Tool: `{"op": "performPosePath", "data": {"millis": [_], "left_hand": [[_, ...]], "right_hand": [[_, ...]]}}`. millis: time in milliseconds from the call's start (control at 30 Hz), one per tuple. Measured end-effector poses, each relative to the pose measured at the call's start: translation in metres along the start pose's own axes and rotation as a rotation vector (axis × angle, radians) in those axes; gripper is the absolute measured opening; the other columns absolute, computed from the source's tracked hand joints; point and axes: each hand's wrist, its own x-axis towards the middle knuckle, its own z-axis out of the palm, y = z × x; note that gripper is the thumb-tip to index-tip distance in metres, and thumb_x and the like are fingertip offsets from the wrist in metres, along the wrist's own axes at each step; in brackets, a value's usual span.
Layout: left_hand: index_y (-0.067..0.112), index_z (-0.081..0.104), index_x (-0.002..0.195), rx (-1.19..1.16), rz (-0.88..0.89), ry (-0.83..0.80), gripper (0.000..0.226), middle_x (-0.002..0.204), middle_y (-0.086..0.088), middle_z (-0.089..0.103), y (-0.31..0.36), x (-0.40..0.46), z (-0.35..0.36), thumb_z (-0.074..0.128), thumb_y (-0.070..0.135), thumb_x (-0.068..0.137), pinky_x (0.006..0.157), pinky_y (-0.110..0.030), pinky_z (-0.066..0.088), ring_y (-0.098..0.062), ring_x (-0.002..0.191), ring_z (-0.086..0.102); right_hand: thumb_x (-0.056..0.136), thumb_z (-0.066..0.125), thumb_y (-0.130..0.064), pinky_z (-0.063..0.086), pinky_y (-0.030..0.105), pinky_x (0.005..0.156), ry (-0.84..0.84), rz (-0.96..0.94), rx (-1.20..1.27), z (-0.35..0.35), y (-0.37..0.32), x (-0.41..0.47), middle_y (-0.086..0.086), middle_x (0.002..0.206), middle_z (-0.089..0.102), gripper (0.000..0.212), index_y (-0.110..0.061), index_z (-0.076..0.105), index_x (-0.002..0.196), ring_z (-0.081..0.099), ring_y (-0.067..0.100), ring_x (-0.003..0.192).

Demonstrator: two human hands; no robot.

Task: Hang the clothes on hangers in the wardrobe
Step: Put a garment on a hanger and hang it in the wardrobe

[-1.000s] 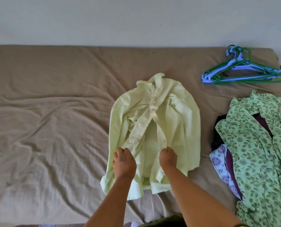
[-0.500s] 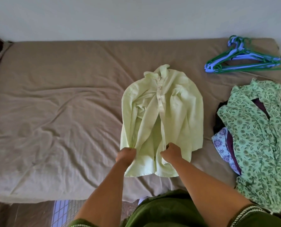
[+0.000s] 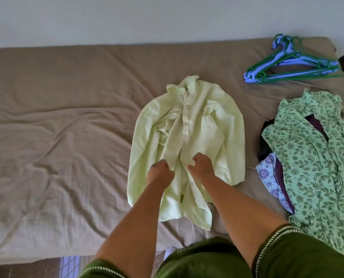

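A pale yellow-green button shirt (image 3: 197,125) lies front-up on the bed, collar away from me, lower front open. My left hand (image 3: 160,173) grips the left front edge near the placket, fingers curled into the cloth. My right hand (image 3: 202,167) grips the right front edge beside it. A bundle of green and lilac plastic hangers (image 3: 291,63) lies at the bed's far right corner, well away from both hands.
The bed carries a wrinkled tan sheet (image 3: 56,137). A pile of clothes sits at the right, topped by a green leaf-print garment (image 3: 315,149) over purple and floral pieces. A white wall runs behind. Floor shows below the bed's front edge.
Both hands have moved up the shirt's front edges toward the middle buttons and sit closer together. The view has shifted a little nearer to the bed.
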Motion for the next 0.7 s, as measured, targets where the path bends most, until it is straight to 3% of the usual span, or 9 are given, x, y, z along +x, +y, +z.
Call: {"op": "performPosePath", "data": {"millis": [100,233,300,367,467,567,633,700], "left_hand": [[0.017,0.054,0.112,-0.035,0.051,0.09,0.025,0.112,-0.005,0.059,0.015,0.027,0.01,0.051,0.011,0.088,0.075,-0.031,0.049,-0.025,0.098,0.059],[0.012,0.054,0.123,0.112,0.051,0.029,0.031,0.127,-0.006,0.05,0.002,0.058,0.035,0.051,0.029,0.097,0.079,-0.03,0.045,-0.026,0.11,0.056],[0.012,0.059,0.118,0.174,0.002,-0.006,0.031,0.121,-0.007,0.055,-0.006,0.065,0.045,0.051,0.032,0.096,0.081,-0.032,0.05,-0.027,0.105,0.059],[0.013,0.063,0.111,0.141,-0.019,0.022,0.027,0.114,-0.007,0.059,-0.011,0.065,0.051,0.05,0.031,0.096,0.075,-0.031,0.049,-0.026,0.099,0.06],[0.016,0.065,0.104,-0.006,-0.059,0.096,0.023,0.102,-0.002,0.064,-0.01,0.062,0.052,0.053,0.034,0.094,0.07,-0.028,0.045,-0.023,0.093,0.061],[0.019,0.065,0.089,-0.241,-0.122,0.076,0.016,0.086,0.004,0.067,-0.002,0.054,0.046,0.063,0.035,0.089,0.067,-0.026,0.046,-0.019,0.086,0.062],[0.018,0.067,0.079,-0.421,-0.168,0.071,0.018,0.073,0.005,0.069,0.009,0.044,0.038,0.072,0.035,0.083,0.063,-0.026,0.05,-0.017,0.074,0.065],[0.014,0.069,0.075,-0.622,-0.217,0.067,0.02,0.066,0.001,0.07,0.018,0.03,0.031,0.079,0.031,0.078,0.059,-0.023,0.053,-0.013,0.062,0.065]], "right_hand": [[0.081,0.073,-0.028,0.049,0.029,0.087,-0.038,-0.009,-0.017,0.021,-0.001,0.021,0.007,0.107,0.06,0.036,-0.012,0.056,0.108,0.059,0.023,0.101],[0.084,0.067,-0.016,0.05,0.032,0.072,-0.022,-0.029,-0.022,0.046,0.005,0.041,0.007,0.096,0.061,0.02,-0.012,0.054,0.099,0.061,0.026,0.087],[0.087,0.054,-0.007,0.051,0.034,0.068,-0.006,-0.042,-0.088,0.052,0.008,0.044,0.009,0.091,0.062,0.011,-0.008,0.057,0.097,0.061,0.027,0.082],[0.086,0.04,0.0,0.051,0.035,0.066,0.04,-0.044,-0.095,0.056,0.015,0.045,0.011,0.089,0.064,0.023,-0.006,0.06,0.095,0.061,0.026,0.078],[0.091,0.052,-0.006,0.045,0.025,0.066,0.114,0.01,0.023,0.05,0.02,0.045,0.009,0.088,0.068,0.015,-0.006,0.067,0.094,0.058,0.018,0.076],[0.091,0.063,-0.019,0.04,0.02,0.072,0.074,0.079,0.142,0.038,0.016,0.035,0.004,0.088,0.064,0.014,-0.006,0.067,0.096,0.053,0.014,0.081],[0.091,0.064,-0.026,0.041,0.023,0.072,0.043,0.169,0.256,0.027,0.007,0.025,0.001,0.081,0.06,0.018,-0.008,0.064,0.085,0.053,0.016,0.078],[0.092,0.061,-0.032,0.039,0.023,0.061,0.001,0.269,0.338,0.015,0.0,0.014,-0.002,0.066,0.053,0.033,-0.014,0.053,0.066,0.05,0.016,0.064]]}}
